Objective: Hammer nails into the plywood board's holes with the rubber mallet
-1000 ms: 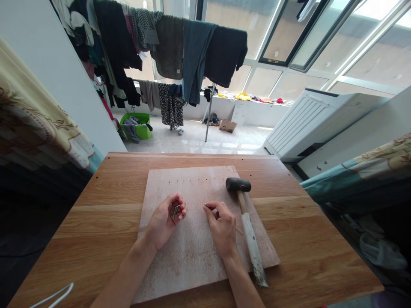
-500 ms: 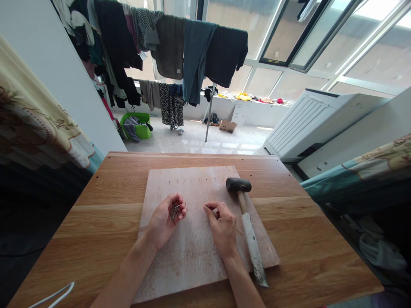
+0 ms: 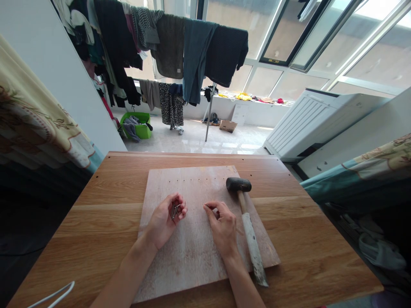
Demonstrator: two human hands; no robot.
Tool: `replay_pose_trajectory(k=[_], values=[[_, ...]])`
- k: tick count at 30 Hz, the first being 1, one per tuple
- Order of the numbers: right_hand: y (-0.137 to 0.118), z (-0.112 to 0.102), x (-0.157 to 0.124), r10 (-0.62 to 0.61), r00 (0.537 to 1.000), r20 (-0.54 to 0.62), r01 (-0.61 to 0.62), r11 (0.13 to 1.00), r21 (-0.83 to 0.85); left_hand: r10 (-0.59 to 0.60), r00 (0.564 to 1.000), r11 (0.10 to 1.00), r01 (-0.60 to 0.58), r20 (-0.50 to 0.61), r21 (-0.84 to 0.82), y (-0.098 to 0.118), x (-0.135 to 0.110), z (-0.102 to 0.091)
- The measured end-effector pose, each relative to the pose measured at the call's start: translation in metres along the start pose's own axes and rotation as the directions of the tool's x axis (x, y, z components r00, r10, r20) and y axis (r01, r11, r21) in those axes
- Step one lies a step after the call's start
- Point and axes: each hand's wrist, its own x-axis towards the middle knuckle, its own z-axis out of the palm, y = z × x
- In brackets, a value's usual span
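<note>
Inside the cupped left hand (image 3: 165,220) lay a few thin metal nails (image 3: 175,211), slim, straight and dull grey, loosely bunched against the curled fingers. Most of their shafts ran nearly fore and aft, leaning slightly right at the far end, while at least one slanted across; which ends carried the heads I could not tell over the feed. Just to their right, the right hand (image 3: 223,222) had thumb and forefinger pressed together in a pinch, with anything between the tips too small for me to make out. Both hands were over a flat, pale, streaky board (image 3: 189,252) with small dark dots in a row near its far edge. On its right side rested a mallet (image 3: 248,224), black barrel-shaped head away from me, scuffed whitish handle slanting nearer and rightward past the board. Beneath everything I saw the desk (image 3: 308,231), smooth and wood-grained.
</note>
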Motion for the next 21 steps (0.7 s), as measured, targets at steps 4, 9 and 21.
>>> replay_pose_trajectory(k=[4, 9, 21], values=[[0.0014, 0.0000, -0.0005, -0.004, 1.000, -0.001, 0.004, 1.000, -0.003, -0.004, 1.000, 1.000, 0.004, -0.007, 0.002, 0.0008, -0.0004, 0.0018], [0.0005, 0.0000, -0.0002, -0.009, 1.000, -0.002, 0.009, 1.000, -0.007, -0.010, 1.000, 1.000, 0.010, -0.013, -0.002, 0.0016, -0.0010, 0.0028], [0.0023, 0.0003, -0.0010, -0.012, 1.000, 0.015, 0.012, 1.000, -0.007, -0.001, 1.000, 1.000, 0.001, -0.018, -0.020, 0.0001, 0.0002, 0.0009]])
